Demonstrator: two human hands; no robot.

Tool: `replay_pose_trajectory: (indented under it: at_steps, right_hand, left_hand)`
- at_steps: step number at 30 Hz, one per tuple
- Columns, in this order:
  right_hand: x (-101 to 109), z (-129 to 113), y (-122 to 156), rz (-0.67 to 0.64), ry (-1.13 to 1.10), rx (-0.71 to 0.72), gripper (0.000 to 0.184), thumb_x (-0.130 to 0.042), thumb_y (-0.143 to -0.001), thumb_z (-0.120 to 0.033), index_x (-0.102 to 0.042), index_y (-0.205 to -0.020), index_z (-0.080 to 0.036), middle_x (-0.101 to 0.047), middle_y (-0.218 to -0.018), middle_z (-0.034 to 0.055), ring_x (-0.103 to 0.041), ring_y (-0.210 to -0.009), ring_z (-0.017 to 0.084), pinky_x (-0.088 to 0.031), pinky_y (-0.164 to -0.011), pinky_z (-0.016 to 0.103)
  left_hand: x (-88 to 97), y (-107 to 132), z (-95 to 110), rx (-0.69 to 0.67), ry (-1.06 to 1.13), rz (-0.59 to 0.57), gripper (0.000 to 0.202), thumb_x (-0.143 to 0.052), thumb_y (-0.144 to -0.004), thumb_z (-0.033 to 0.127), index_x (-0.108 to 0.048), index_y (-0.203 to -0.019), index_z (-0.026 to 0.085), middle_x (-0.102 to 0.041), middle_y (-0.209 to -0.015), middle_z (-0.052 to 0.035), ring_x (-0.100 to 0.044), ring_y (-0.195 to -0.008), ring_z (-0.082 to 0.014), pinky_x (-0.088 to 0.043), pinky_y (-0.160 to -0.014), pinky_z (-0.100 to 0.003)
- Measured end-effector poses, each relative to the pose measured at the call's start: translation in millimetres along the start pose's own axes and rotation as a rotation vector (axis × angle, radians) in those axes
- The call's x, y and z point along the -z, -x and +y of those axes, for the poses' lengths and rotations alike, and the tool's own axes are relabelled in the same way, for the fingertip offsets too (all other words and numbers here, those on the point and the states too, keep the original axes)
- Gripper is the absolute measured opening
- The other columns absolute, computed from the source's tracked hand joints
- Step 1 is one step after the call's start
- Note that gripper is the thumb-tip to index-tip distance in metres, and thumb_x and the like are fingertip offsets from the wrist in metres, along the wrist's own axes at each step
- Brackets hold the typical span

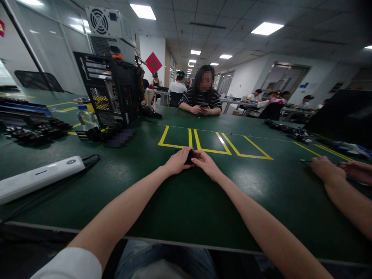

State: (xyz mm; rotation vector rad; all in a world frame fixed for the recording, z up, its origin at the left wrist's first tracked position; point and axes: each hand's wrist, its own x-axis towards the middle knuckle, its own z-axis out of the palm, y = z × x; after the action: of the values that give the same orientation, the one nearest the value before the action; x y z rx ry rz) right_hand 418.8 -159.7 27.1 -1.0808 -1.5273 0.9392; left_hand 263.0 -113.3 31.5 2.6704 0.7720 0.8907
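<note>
Both my hands meet over the green table [186, 209], just in front of the yellow tape outlines. A small black object [190, 157] sits between them, mostly covered by fingers, so its kind does not show. My left hand [178, 161] is closed around its left side. From the right, the fingertips of my right hand [205, 163] press against the same object. Yellow tape rectangles [213, 151] lie on the tabletop right beyond my fingers.
At left stand an open black computer case [116, 89] with a power supply [109, 23] on top, a bottle [86, 118] and a white power strip [43, 176] with its cord. Another person's hands [329, 170] work at right. Someone with a phone [204, 105] sits opposite.
</note>
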Motion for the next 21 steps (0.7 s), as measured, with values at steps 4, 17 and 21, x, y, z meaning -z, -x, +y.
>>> replay_pose_trajectory:
  at_steps: [4, 17, 21]
  right_hand:
    - [0.5, 3.2, -0.7, 0.012, -0.043, 0.013, 0.032, -0.060, -0.065, -0.026, -0.046, -0.094, -0.022, -0.050, -0.100, 0.0020, -0.052, -0.093, 0.015, -0.041, -0.084, 0.034]
    - [-0.3, 1.1, -2.0, 0.077, 0.051, 0.061, 0.026, -0.054, -0.070, -0.030, -0.048, -0.094, -0.022, -0.052, -0.099, 0.0021, -0.049, -0.095, 0.015, -0.041, -0.084, 0.032]
    - [0.6, 1.2, -2.3, 0.021, 0.062, 0.003, 0.031, -0.052, -0.072, -0.030, -0.047, -0.101, -0.022, -0.051, -0.105, 0.0036, -0.051, -0.093, 0.016, -0.040, -0.085, 0.036]
  left_hand:
    - [0.1, 0.4, -0.4, -0.011, 0.006, -0.004, 0.058, -0.058, -0.068, 0.030, -0.026, -0.115, 0.020, -0.041, -0.115, -0.0095, -0.048, -0.100, -0.0242, -0.043, -0.080, -0.040]
    - [-1.9, -0.7, -1.5, -0.025, -0.004, 0.026, 0.061, -0.060, -0.066, 0.031, -0.026, -0.115, 0.019, -0.042, -0.113, -0.0094, -0.048, -0.099, -0.0242, -0.042, -0.080, -0.039]
    - [-1.4, -0.4, -1.3, -0.019, 0.002, 0.012, 0.061, -0.060, -0.067, 0.031, -0.026, -0.116, 0.019, -0.041, -0.114, -0.0096, -0.048, -0.100, -0.0241, -0.042, -0.081, -0.040]
